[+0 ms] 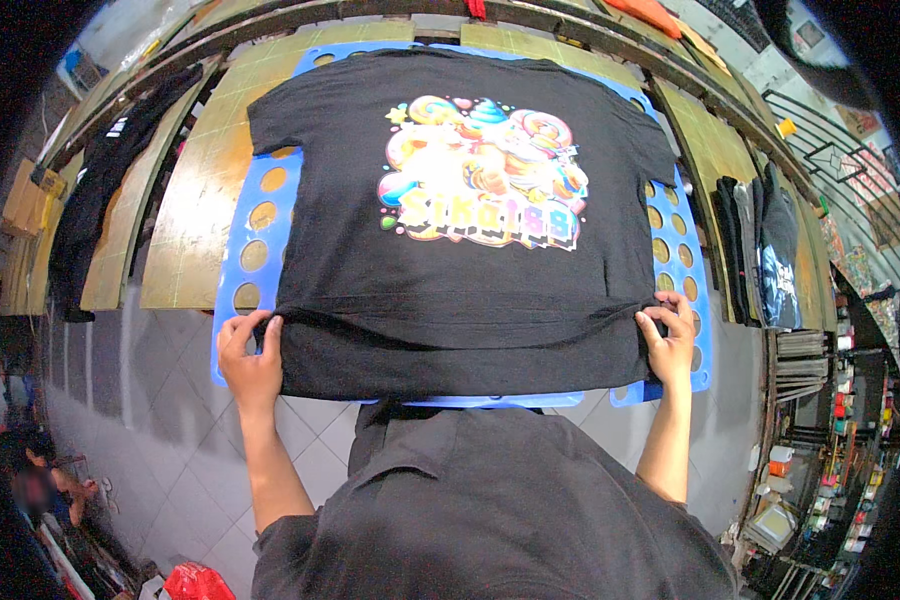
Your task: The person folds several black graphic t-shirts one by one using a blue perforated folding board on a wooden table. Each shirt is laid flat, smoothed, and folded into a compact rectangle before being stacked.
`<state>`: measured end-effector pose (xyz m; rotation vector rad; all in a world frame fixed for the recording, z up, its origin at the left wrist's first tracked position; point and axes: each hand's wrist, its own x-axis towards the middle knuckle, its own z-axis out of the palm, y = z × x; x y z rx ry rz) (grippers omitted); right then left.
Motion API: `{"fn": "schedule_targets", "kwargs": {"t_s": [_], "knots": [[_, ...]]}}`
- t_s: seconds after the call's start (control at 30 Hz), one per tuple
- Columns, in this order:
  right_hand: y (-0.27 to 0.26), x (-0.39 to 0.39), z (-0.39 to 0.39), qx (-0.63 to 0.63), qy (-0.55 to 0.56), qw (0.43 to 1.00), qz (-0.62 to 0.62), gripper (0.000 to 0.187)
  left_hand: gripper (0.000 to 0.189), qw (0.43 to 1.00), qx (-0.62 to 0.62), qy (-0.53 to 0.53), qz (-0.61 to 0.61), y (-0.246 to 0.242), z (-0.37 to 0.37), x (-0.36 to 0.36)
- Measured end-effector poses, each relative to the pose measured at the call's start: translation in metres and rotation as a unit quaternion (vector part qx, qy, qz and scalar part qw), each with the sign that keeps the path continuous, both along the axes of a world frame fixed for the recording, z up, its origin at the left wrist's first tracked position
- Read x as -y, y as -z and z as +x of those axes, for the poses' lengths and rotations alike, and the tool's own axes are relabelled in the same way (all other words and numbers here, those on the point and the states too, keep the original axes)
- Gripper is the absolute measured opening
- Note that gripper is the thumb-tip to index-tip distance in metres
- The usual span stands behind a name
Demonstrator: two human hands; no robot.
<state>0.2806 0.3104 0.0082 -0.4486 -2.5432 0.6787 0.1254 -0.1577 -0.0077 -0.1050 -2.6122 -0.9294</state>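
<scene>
A black T-shirt [450, 300] lies spread before me, its collar end away from me. Across its upper part runs a bright, colourful print [487, 172] with lettering, partly washed out by glare. Under the shirt is a blue plastic folding board [253, 255] with round holes, showing along both sides and below the hem. My left hand [251, 352] pinches the shirt's left edge between thumb and fingers, above the hem. At the opposite edge my right hand [667, 341] pinches the cloth in the same way. A crease sags across the shirt between both hands.
Wooden boards [187, 217] carry the folding board. A black garment [94, 202] drapes over boards at left. Folded garments [757, 247] lie at right, near shelves of small containers [840, 450]. A red plastic bag [199, 581] is on the tiled floor [172, 427]; a person [52, 480] is at lower left.
</scene>
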Motion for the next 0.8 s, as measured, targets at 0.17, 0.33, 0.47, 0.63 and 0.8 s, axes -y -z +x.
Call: {"fn": "schedule_targets", "kwargs": {"t_s": [0.17,0.33,0.47,0.63,0.8], "knots": [[0.003,-0.001,0.001,0.006,0.02,0.999,-0.038,0.011,0.031,0.979,0.017,-0.125,-0.16,-0.004,-0.002,-0.016],[0.001,-0.006,0.005,-0.015,0.02,0.997,-0.068,0.017,0.054,0.966,-0.113,-0.205,-0.109,-0.003,-0.001,-0.005],[0.009,-0.018,0.037,-0.179,0.106,0.97,-0.124,0.023,0.055,0.91,-0.047,-0.281,0.3,0.062,0.008,0.049],[0.028,-0.018,0.079,-0.296,0.257,0.891,-0.227,0.015,0.045,0.658,0.126,-0.111,0.734,0.047,0.018,0.014],[0.044,-0.007,0.112,-0.345,0.252,0.832,-0.355,0.013,0.048,0.694,0.031,-0.103,0.711,0.01,0.008,0.003]]}}
